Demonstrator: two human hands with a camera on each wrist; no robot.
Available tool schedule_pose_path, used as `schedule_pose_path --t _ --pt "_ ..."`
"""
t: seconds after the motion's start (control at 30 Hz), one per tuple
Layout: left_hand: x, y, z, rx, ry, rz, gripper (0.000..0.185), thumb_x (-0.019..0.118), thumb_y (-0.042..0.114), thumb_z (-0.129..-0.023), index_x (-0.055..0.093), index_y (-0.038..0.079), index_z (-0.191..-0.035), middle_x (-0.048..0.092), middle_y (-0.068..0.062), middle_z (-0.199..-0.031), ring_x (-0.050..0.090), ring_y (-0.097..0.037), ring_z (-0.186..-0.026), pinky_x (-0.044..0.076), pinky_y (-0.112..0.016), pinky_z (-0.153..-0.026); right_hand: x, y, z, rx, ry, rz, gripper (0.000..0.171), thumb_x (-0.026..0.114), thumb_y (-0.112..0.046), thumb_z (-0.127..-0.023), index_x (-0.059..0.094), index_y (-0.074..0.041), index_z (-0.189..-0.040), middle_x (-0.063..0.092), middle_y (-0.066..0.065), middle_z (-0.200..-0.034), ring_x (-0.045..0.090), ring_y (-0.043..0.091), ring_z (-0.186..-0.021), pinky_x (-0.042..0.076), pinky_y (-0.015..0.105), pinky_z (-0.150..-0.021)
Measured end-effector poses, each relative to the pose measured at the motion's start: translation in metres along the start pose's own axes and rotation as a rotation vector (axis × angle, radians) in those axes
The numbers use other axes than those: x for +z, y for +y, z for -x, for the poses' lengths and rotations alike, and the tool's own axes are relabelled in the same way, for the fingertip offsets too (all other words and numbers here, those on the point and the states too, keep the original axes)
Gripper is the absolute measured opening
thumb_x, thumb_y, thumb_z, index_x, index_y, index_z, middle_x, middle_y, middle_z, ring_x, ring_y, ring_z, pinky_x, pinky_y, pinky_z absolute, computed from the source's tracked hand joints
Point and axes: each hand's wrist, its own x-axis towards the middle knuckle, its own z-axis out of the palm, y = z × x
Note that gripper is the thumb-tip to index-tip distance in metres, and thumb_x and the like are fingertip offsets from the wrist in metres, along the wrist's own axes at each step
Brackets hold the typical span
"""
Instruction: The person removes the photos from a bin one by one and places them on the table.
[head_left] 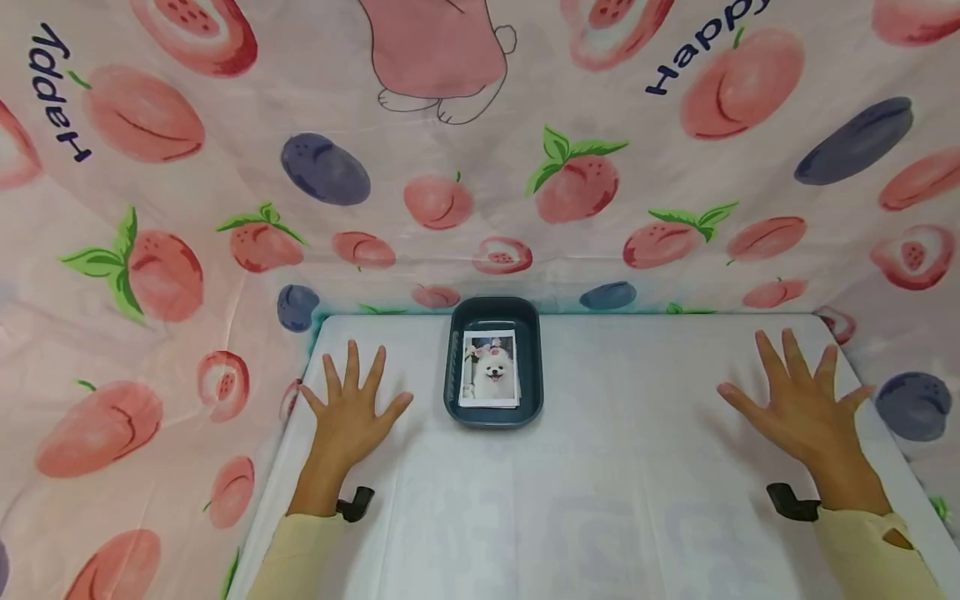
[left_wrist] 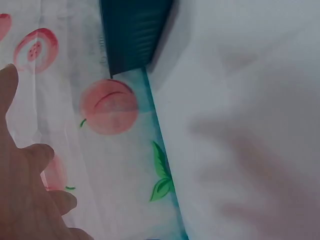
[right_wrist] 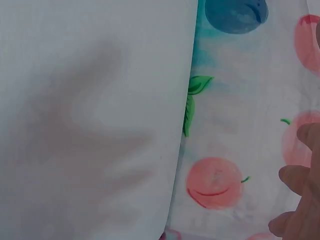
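A dark blue-green tray [head_left: 530,367] sits at the far edge of the white table, left of its middle. Inside lies a small stack of photo cards [head_left: 491,369]; the top one shows a fluffy white dog with pink bows. To the tray's left, my left hand [head_left: 348,421] is spread over the table with fingers apart, holding nothing. My right hand [head_left: 806,408] is spread likewise near the table's right side, well away from the tray. In the left wrist view the tray's ribbed side [left_wrist: 135,37] shows at the top. Only shadow and table edge lie before the right hand in its wrist view.
The white table [head_left: 585,500] fills the lower middle. A pale pink cloth [head_left: 465,150] printed with peaches, dark plums and lettering hangs behind it and along both sides. Black wrist mounts [head_left: 356,504] stick out from the cuffs of the yellow sleeves [head_left: 296,554].
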Motion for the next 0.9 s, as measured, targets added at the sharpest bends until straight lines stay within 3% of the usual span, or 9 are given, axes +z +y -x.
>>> schedule_pose_path --t 0.27,0.5,0.73,0.9 --pt "0.002 0.012 -0.006 -0.019 -0.028 0.338 0.08 0.046 0.062 -0.101 0.006 0.034 -0.165 -0.01 -0.006 -0.173 -0.013 -0.045 -0.156 -0.007 -0.083 -0.11 0.005 -0.018 -0.007 -0.086 -0.024 -0.082 0.106 0.053 -0.072 -0.092 -0.003 -0.02 -0.165 0.0 0.026 -0.169 -0.009 0.063 -0.147 0.0 0.09 -0.098" --pt "0.007 0.027 -0.019 -0.031 0.009 0.642 0.07 0.037 0.055 -0.107 0.014 0.023 -0.166 0.011 -0.006 -0.173 0.009 -0.034 -0.16 0.012 -0.065 -0.124 0.004 -0.049 -0.028 -0.162 -0.117 -0.185 0.105 0.055 -0.069 -0.094 -0.004 -0.019 -0.165 0.006 0.025 -0.17 0.005 0.056 -0.152 0.016 0.086 -0.104" --pt "0.015 0.049 -0.031 -0.187 -0.029 0.938 0.066 0.039 0.057 -0.106 0.03 0.022 -0.161 0.033 -0.003 -0.167 0.037 -0.03 -0.151 0.036 -0.054 -0.119 0.005 -0.092 -0.052 -0.264 -0.155 -0.346 0.099 0.058 -0.063 -0.096 0.003 -0.02 -0.166 0.026 0.022 -0.167 0.027 0.05 -0.15 0.026 0.075 -0.112" --pt "0.027 0.067 -0.043 -0.299 -0.066 1.154 0.062 0.041 0.054 -0.107 0.04 0.017 -0.156 0.043 -0.008 -0.161 0.046 -0.03 -0.146 0.04 -0.05 -0.117 0.011 -0.127 -0.07 -0.334 -0.191 -0.497 0.09 0.062 -0.057 -0.097 0.017 -0.018 -0.165 0.042 0.018 -0.16 0.04 0.044 -0.146 0.037 0.067 -0.111"
